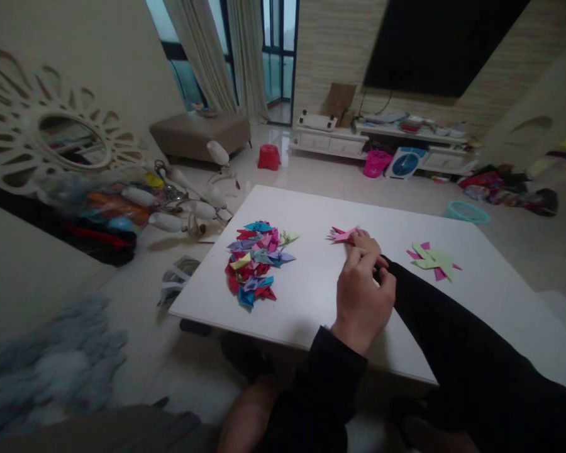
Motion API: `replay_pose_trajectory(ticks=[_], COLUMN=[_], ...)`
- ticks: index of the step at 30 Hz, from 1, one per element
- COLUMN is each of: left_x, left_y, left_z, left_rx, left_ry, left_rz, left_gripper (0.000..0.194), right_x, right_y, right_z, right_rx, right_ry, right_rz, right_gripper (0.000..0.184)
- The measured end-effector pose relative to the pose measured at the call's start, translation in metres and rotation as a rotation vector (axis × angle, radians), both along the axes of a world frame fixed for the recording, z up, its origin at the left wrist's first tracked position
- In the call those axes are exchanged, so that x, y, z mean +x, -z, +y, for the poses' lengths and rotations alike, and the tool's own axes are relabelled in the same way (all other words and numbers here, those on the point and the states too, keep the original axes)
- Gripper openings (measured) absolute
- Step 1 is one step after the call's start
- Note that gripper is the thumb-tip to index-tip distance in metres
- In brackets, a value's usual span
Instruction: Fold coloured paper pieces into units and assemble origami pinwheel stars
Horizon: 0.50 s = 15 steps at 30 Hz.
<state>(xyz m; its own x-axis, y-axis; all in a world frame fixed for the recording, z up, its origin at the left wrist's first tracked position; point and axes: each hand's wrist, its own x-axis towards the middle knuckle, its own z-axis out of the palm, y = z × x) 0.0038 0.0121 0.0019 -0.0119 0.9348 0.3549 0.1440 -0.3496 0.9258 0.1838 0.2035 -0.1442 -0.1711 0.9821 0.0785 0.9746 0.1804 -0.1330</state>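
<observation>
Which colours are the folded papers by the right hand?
Folded papers: light pink and reddish pink, head view.

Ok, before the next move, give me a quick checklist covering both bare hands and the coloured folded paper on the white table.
1. Right hand at the small pink folded-paper pile: ok, fingers reach its right edge.
2. Right hand's grip on that paper: cannot tell, fingertips are unclear.
3. Left hand clear of the right hand: cannot tell, they overlap in this view.
4. Multicoloured folded-paper heap apart from both hands: ok, it lies on the left of the white table.
5. Light-green and magenta folded-paper group apart from the pink pile: ok, lying farther right.
</observation>
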Motion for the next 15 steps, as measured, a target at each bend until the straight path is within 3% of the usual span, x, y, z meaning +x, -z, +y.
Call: replay_pose_trajectory(ticks=[6,10,15], left_x=[0.010,0.015,0.017], left_y=[0.005,0.008,0.006], left_z=[0.002,0.004,-0.001], left_rx=[-0.049,-0.059,-0.071], left_ry=[0.031,0.045,0.064], left_rz=[0.056,0.078,0.062], left_gripper=[0.014,0.014,0.014], right_x=[0.008,0.002,0.001], right_y=[0.012,0.010,0.010], right_z=[0.036,0.046,0.046], right_rx=[-0.109,-0.182,-0.206], right_ry=[-0.045,-0.062,0.041], right_rz=[-0.167,-0.153,-0.058], right_gripper=[0.052,0.040,0.018])
